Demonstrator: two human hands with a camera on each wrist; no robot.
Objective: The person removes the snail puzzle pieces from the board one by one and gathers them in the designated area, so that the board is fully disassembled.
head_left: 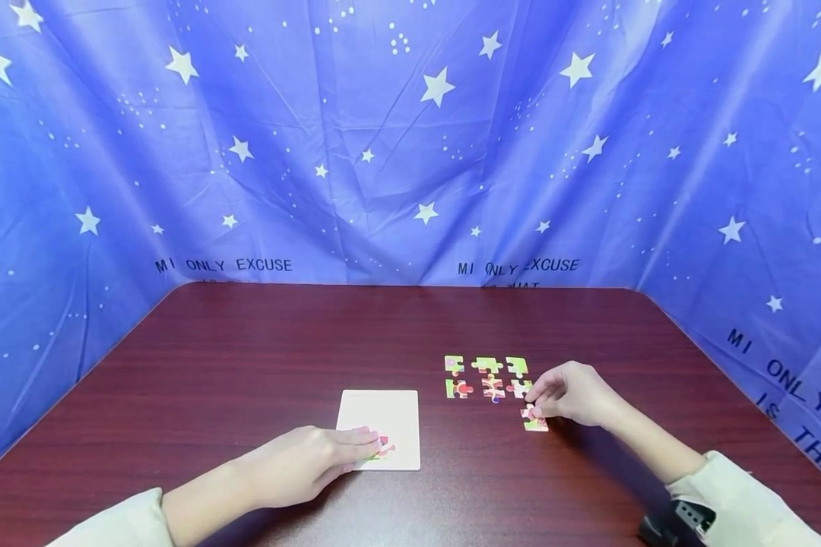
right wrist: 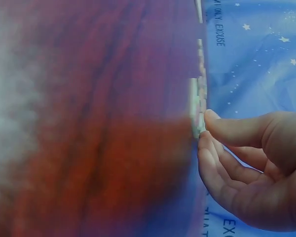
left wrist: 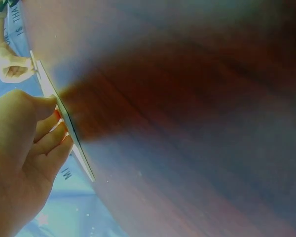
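My left hand (head_left: 315, 460) rests on the lower left of a square white puzzle board (head_left: 378, 410), its fingers straight. By its fingertips a red-and-green puzzle piece (head_left: 386, 448) shows on the board, partly covered. In the left wrist view the thumb (left wrist: 45, 106) meets the edge of the board (left wrist: 84, 160). My right hand (head_left: 575, 395) pinches a pink, white and green puzzle piece (head_left: 537, 424) at its upper right, thumb overlapping it. The right wrist view shows the thumb and index fingertip close together at the pieces' edge.
Several puzzle pieces (head_left: 488, 365) lie in two rows on the dark red table (head_left: 260, 342), just left of my right hand. A blue star-printed curtain (head_left: 383, 144) hangs round the table's back and sides. A black strap (head_left: 691, 516) is on the right wrist.
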